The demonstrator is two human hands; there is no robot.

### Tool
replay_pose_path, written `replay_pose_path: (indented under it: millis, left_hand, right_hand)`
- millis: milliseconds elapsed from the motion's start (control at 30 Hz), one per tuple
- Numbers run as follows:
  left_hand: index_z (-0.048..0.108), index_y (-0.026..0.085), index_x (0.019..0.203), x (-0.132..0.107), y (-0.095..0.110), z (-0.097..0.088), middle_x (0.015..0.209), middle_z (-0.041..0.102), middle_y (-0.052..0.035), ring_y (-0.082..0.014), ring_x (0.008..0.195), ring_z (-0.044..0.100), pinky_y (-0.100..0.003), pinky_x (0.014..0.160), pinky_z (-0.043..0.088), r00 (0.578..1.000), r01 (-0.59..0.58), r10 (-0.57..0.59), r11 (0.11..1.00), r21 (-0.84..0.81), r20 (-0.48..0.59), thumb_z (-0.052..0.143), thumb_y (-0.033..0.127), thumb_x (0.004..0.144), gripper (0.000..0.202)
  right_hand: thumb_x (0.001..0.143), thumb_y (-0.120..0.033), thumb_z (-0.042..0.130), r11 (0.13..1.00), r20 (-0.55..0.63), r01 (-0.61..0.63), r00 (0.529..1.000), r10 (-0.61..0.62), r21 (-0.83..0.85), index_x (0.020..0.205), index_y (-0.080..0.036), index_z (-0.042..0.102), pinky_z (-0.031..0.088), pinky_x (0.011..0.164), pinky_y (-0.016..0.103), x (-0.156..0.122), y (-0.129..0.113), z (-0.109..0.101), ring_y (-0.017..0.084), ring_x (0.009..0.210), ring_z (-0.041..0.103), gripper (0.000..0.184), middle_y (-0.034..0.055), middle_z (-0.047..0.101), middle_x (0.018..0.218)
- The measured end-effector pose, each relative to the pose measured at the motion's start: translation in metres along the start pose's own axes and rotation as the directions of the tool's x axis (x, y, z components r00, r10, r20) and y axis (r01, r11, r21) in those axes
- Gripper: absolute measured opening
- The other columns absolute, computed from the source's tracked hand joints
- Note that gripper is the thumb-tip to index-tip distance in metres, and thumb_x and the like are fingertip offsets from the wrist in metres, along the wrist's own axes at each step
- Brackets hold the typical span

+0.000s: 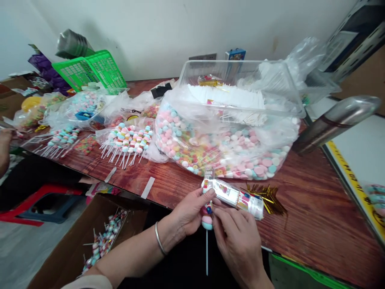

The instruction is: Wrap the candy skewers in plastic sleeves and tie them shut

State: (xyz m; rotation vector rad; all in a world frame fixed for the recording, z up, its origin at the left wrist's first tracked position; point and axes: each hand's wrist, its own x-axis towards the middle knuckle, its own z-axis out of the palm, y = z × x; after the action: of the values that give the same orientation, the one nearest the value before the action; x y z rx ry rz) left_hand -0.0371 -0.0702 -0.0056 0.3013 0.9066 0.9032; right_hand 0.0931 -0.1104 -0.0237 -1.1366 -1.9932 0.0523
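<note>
My left hand point(189, 210) pinches the open end of a small clear printed wrapper bag point(233, 194) near the table's front edge. My right hand point(237, 237) grips a candy skewer point(207, 222) of stacked pastel sweets on a white stick, with its top inside the bag's mouth. The stick hangs down below the table edge. Gold twist ties point(267, 196) lie just right of the bag.
A large clear bag of pastel candies point(228, 148) and a clear plastic bin point(240, 84) stand behind. Finished skewers point(128, 142) lie to the left. A cardboard box point(72, 249) with skewers sits on the floor. Another person's arm point(4, 148) shows at far left.
</note>
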Motion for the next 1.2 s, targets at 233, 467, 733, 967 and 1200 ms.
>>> replay_pose_path:
  millis: [233,467,733,967,1200]
  left_hand:
    - [0.062,0.011,0.082,-0.009,0.005,-0.006,0.075,0.066,-0.0059,-0.0164,0.066,0.067,-0.022,0.054,0.048,0.997,0.052,-0.050,0.998,-0.024,0.062,0.077,0.031,0.073,0.027]
    - [0.062,0.012,0.084,-0.004,0.011,-0.006,0.076,0.064,-0.0031,-0.0153,0.073,0.066,-0.027,0.069,0.054,0.993,-0.118,0.114,0.979,-0.165,-0.035,0.074,0.019,0.075,0.017]
    - [0.061,0.012,0.081,0.000,0.009,0.004,0.078,0.064,-0.0030,-0.0154,0.076,0.066,-0.035,0.081,0.056,0.975,-0.201,0.165,0.941,-0.272,-0.148,0.074,0.016,0.075,0.015]
    - [0.058,0.012,0.080,0.006,0.007,0.014,0.075,0.061,-0.0019,-0.0157,0.074,0.065,-0.033,0.077,0.055,0.963,-0.228,0.172,0.931,-0.284,-0.209,0.077,0.021,0.073,0.022]
    - [0.056,0.013,0.073,0.002,-0.016,0.022,0.068,0.061,-0.0015,-0.0136,0.068,0.061,-0.028,0.073,0.049,0.976,-0.208,0.193,0.960,-0.186,-0.099,0.078,0.031,0.072,0.028]
  right_hand:
    - [0.087,-0.010,0.059,0.989,0.015,-0.033,0.999,0.031,0.144,0.093,-0.018,0.063,0.042,0.072,0.032,-0.012,-0.006,-0.003,0.017,0.075,0.061,0.011,0.0037,0.067,0.078]
    - [0.091,-0.036,0.054,0.609,0.386,-0.655,0.756,0.529,0.447,0.101,-0.021,0.063,0.049,0.063,0.027,-0.030,-0.010,-0.007,0.018,0.074,0.065,0.020,0.0046,0.070,0.087]
    - [0.092,-0.055,0.044,0.064,0.680,-0.832,0.492,0.544,0.551,0.087,-0.017,0.062,0.035,0.042,0.022,-0.033,-0.013,0.007,0.007,0.034,0.033,0.042,-0.0094,0.037,0.044]
    - [0.087,-0.012,0.059,0.998,-0.145,-0.045,0.989,0.038,-0.039,0.097,-0.014,0.065,0.042,0.066,0.029,-0.027,-0.001,0.010,0.014,0.058,0.060,0.012,0.0026,0.068,0.068]
    - [0.095,-0.031,0.048,0.865,0.073,-0.432,0.901,0.428,0.257,0.077,-0.019,0.060,0.042,0.053,0.024,-0.020,0.000,0.018,0.013,0.053,0.058,0.024,0.0007,0.064,0.064]
